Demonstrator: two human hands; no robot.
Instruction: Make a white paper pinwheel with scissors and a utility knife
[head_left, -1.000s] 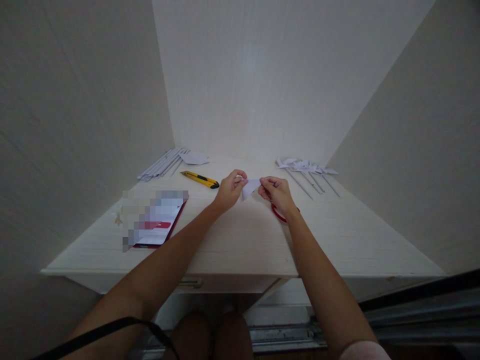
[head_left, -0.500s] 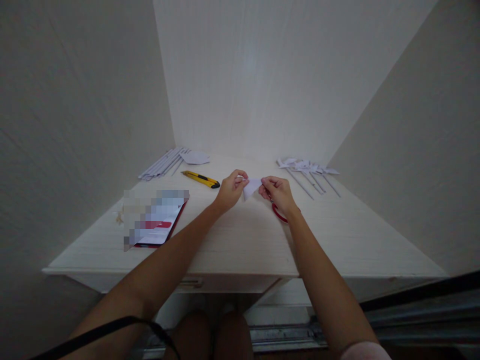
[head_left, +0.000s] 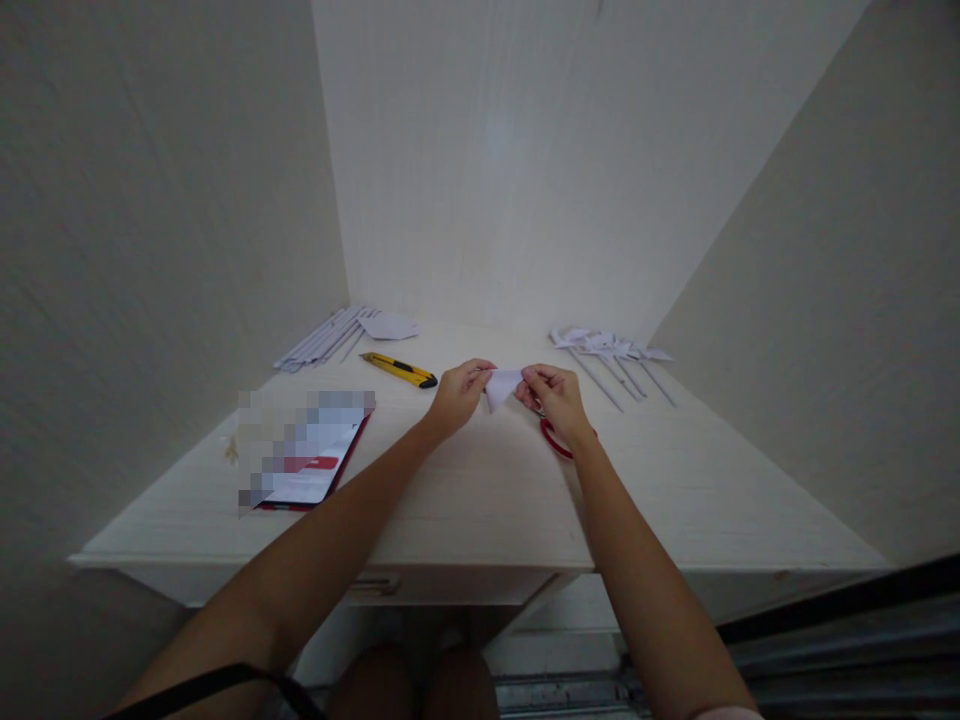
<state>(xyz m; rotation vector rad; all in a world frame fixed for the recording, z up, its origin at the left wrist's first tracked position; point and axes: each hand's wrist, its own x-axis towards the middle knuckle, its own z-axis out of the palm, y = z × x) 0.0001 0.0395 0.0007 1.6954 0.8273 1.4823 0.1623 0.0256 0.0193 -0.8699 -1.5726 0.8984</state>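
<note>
A small folded piece of white paper hangs just above the white desk, pinched from both sides. My left hand grips its left edge with closed fingers. My right hand pinches its right edge. Red-handled scissors lie on the desk under my right wrist, partly hidden by it.
A yellow utility knife lies left of my hands. Rolled paper sticks and a paper piece rest at the back left. Several paper pinwheels on sticks lie at the back right. A red-edged phone sits front left. Walls enclose three sides.
The view has tilted slightly, so everything sits a little lower in the picture. Both hands still hold the paper in about the same pose.
</note>
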